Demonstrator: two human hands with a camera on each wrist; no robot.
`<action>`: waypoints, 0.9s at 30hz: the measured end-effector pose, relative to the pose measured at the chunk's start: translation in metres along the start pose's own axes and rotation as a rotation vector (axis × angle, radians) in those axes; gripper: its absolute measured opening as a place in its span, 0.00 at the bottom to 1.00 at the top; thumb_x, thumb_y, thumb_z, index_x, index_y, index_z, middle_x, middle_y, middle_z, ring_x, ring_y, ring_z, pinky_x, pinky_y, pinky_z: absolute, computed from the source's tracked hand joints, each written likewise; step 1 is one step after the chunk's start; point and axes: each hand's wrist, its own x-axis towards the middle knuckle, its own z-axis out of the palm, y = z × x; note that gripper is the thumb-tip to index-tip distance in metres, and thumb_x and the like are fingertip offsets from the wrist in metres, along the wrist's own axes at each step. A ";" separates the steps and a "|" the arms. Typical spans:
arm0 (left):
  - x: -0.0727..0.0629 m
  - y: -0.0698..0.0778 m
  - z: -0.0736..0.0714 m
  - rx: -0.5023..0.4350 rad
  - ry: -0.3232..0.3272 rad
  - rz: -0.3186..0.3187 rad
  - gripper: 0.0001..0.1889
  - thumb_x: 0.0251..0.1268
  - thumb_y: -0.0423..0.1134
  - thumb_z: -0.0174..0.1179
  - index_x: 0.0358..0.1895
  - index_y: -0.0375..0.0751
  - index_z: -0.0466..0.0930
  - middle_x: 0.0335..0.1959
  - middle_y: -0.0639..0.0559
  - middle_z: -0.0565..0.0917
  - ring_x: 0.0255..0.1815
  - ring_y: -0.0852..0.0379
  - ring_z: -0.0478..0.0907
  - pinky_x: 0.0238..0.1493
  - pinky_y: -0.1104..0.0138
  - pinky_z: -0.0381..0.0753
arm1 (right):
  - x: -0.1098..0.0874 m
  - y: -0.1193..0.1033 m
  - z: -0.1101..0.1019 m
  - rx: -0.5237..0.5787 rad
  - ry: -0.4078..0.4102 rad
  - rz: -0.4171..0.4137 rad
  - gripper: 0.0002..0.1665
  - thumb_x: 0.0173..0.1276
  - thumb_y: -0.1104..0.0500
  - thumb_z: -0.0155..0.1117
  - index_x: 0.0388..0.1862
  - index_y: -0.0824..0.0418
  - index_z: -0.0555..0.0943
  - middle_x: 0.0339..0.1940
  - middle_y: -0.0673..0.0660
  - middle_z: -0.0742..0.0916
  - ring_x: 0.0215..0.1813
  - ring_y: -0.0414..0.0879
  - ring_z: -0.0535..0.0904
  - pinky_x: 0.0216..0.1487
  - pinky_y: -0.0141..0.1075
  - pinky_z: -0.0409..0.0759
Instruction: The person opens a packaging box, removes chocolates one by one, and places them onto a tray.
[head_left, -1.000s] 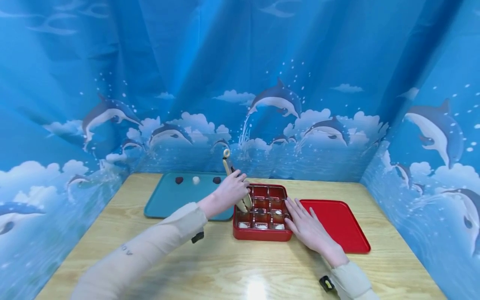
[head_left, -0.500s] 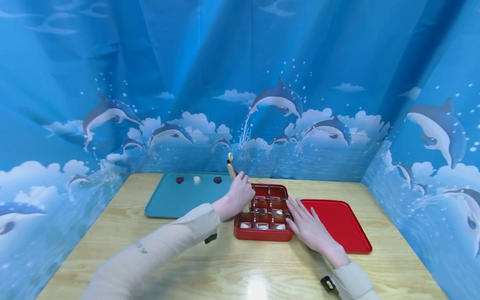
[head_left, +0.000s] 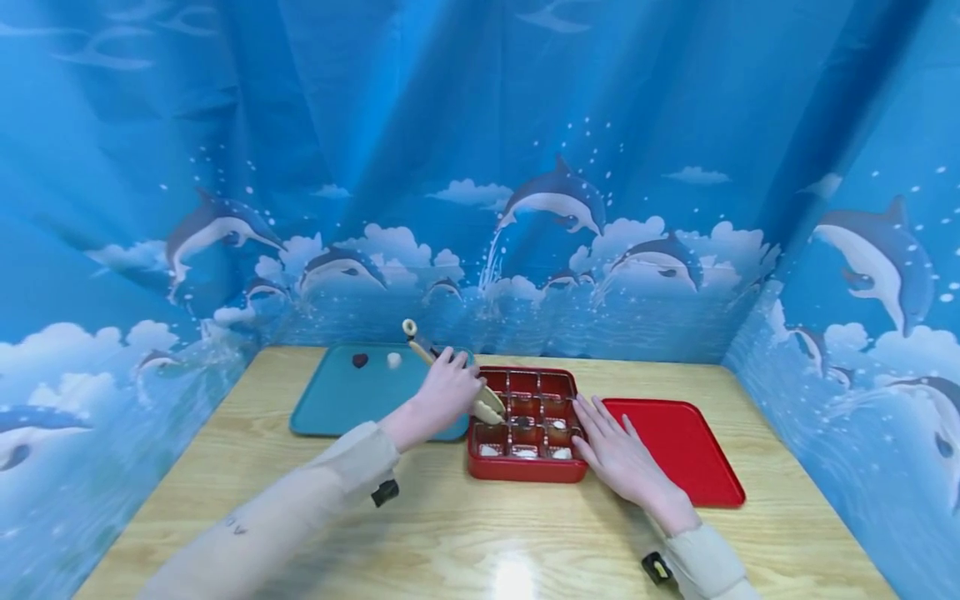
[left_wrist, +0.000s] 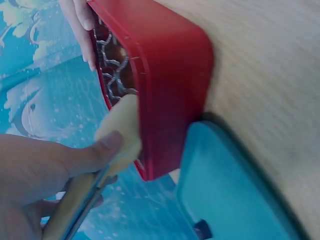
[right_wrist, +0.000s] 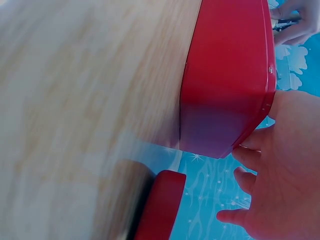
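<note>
A pair of beige tongs is gripped by my left hand, with the thumb along one arm in the left wrist view. Their scalloped tips reach over the left column of a red box with a clear divided insert. White pieces sit in the front row of compartments, and a dark piece and a white piece in the row behind. My right hand rests its spread, straight fingers along the box's right rim. Whether the tong tips hold anything, I cannot tell.
Left of the box lies a teal tray, carrying a dark heart-shaped piece and a white piece. A red lid-like tray lies to the right. A dolphin-print curtain closes off the back and sides of the wooden table.
My left hand shifted right, then back left, and the tongs' ringed handle end swung left and lower. The hand now covers the tray's rightmost dark piece. My right hand stayed in place.
</note>
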 end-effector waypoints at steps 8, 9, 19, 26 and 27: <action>-0.015 -0.013 0.003 -0.171 0.053 -0.079 0.22 0.47 0.57 0.73 0.48 0.57 0.90 0.38 0.57 0.87 0.40 0.51 0.77 0.41 0.59 0.66 | 0.000 0.006 0.004 -0.018 -0.025 -0.003 0.40 0.79 0.45 0.52 0.81 0.62 0.58 0.80 0.64 0.65 0.80 0.65 0.55 0.70 0.71 0.55; -0.017 -0.014 0.003 -0.183 0.063 -0.082 0.23 0.47 0.57 0.73 0.50 0.56 0.90 0.39 0.57 0.87 0.40 0.51 0.77 0.41 0.59 0.66 | 0.000 0.006 0.004 -0.016 -0.022 -0.005 0.40 0.79 0.44 0.53 0.81 0.62 0.58 0.80 0.64 0.65 0.80 0.65 0.55 0.70 0.71 0.55; -0.038 -0.016 0.020 -0.289 0.260 -0.114 0.25 0.55 0.56 0.72 0.55 0.49 0.87 0.43 0.51 0.88 0.42 0.48 0.80 0.41 0.56 0.74 | -0.001 0.001 0.000 -0.008 -0.024 0.008 0.40 0.77 0.46 0.56 0.81 0.63 0.59 0.79 0.65 0.65 0.80 0.65 0.55 0.71 0.70 0.54; -0.048 -0.020 0.021 -0.330 0.282 -0.175 0.26 0.57 0.56 0.71 0.58 0.49 0.86 0.46 0.51 0.88 0.45 0.49 0.80 0.44 0.56 0.78 | -0.002 -0.004 -0.005 -0.016 -0.045 0.035 0.40 0.78 0.48 0.57 0.81 0.62 0.58 0.80 0.64 0.64 0.81 0.64 0.54 0.73 0.69 0.53; -0.049 -0.021 0.021 -0.326 0.285 -0.181 0.26 0.57 0.56 0.71 0.57 0.49 0.86 0.46 0.51 0.88 0.44 0.49 0.80 0.44 0.55 0.77 | -0.002 -0.004 -0.005 -0.019 -0.047 0.037 0.40 0.78 0.47 0.57 0.81 0.62 0.58 0.81 0.64 0.64 0.81 0.64 0.54 0.73 0.69 0.53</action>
